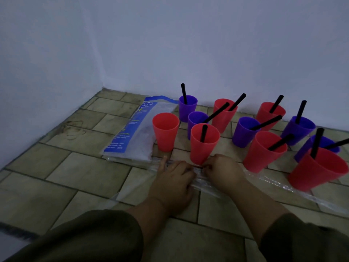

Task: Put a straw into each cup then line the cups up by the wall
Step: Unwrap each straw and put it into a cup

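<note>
Both hands, left hand and right hand, pinch the clear straw wrapper, apparently extracting a straw; the empty red cup stands just beyond, nearer the left.

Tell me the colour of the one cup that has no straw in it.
Red; the empty cup shows in the head view.

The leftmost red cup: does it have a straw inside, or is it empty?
Empty. The leftmost red cup shows no straw above its rim.
</note>
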